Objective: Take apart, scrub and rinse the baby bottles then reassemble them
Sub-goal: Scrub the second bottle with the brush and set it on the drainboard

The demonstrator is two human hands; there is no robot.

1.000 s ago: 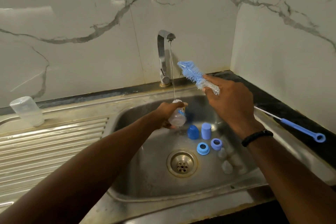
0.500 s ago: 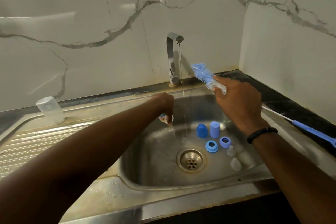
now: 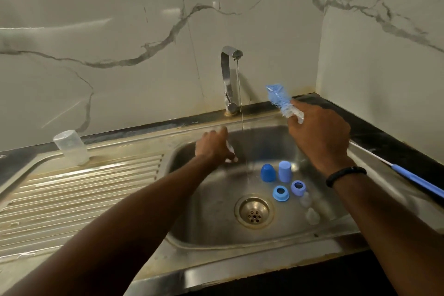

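My left hand (image 3: 212,145) grips a small clear baby bottle (image 3: 230,149) over the sink basin (image 3: 204,211), just left of the water stream; my fingers hide most of the bottle. My right hand (image 3: 319,137) holds a blue bottle brush (image 3: 280,98), bristles pointing up and left, right of the tap (image 3: 228,79). On the basin floor stand two blue caps (image 3: 268,172) (image 3: 285,171), two blue collar rings (image 3: 280,193) (image 3: 298,187) and clear nipples (image 3: 312,215).
A thin stream runs from the tap down beside the drain (image 3: 254,211). A clear bottle (image 3: 70,146) stands upside down at the back of the ribbed drainboard (image 3: 79,190). A long thin blue-handled brush (image 3: 413,179) lies on the dark counter at the right. Marble walls close the back and right.
My left hand has pulled the bottle out from under the stream to the left and turned it downward. My right hand with the brush has stayed about where it was.
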